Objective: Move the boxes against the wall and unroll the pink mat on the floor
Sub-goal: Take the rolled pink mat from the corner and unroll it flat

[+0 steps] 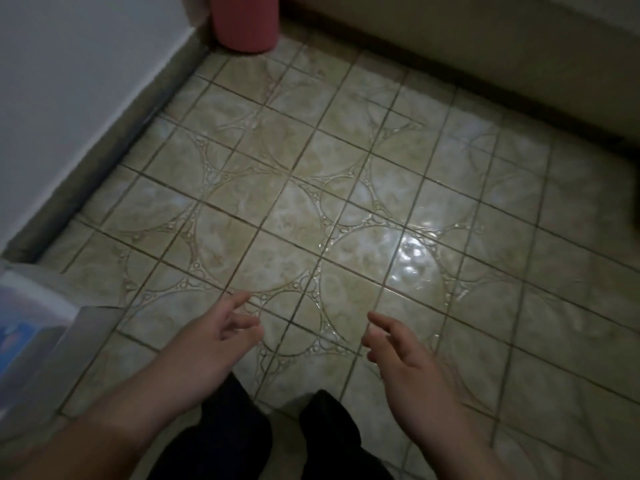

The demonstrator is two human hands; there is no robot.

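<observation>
Pink mat (244, 22): still rolled, standing on end in the far left corner where the two walls meet, well apart from both hands; its top is cut off by the frame edge.
Left hand (211, 336): held out low over the floor (346, 188), its grip loosely open with fingers half curled, holding nothing.
Right hand (408, 355): held out beside the left, its grip likewise relaxed and open, nothing in it.
Box (33, 341): a translucent plastic one at the near left, close to the left wall (69, 81); only part of it shows, and I cannot tell whether it touches the wall.
Floor state: glossy patterned tile, bare across the middle, so there looks to be room to lay the mat out.
Handling, as a judgement: the roll is probably foam, light and soft, yielding under a squeeze yet stiff enough to stand; it may slide on the shiny tile and spring back toward its curl.
Where to hold: likely around the middle of the roll with both hands to lift it, then at the loose outer edge, which is not visible from here, to start unrolling.
</observation>
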